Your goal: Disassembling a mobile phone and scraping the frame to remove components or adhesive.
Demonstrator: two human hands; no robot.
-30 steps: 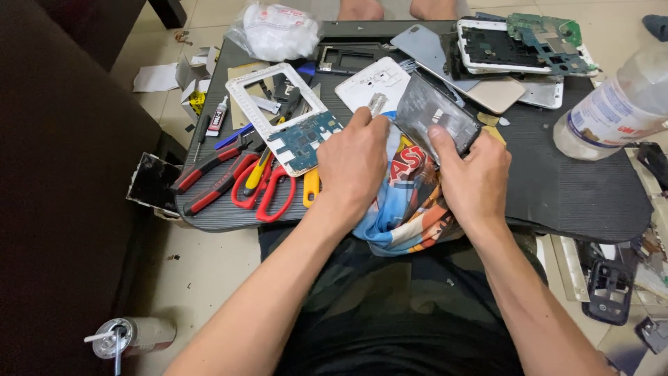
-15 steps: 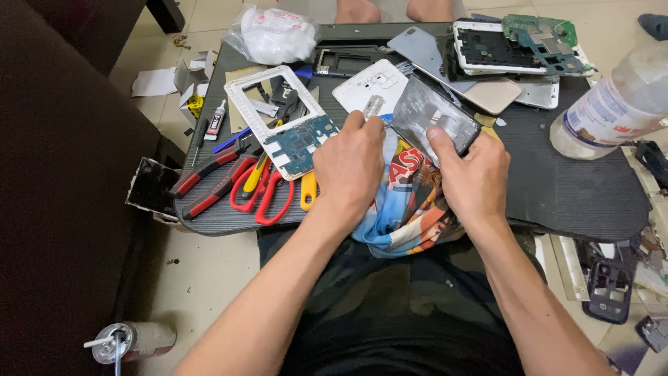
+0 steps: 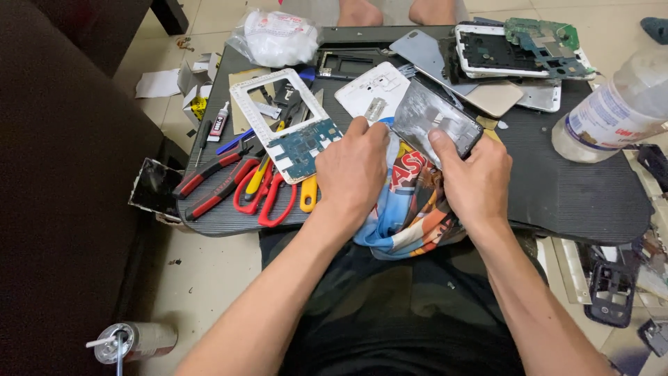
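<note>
black work table (image 3: 570, 195), phone panel (image 3: 435, 118) tilted in right hand (image 3: 473, 177) grip, left hand (image 3: 351, 170) closed on cloth (image 3: 410, 216)

My low black table (image 3: 591, 202) carries a white phone frame (image 3: 275, 104) and a circuit board (image 3: 300, 147) at ten o'clock, red scissors (image 3: 268, 202) and red-handled pliers (image 3: 209, 182) at nine, a plastic bottle (image 3: 616, 111) at three, and a bagged white wad (image 3: 278, 36) at eleven.
</note>
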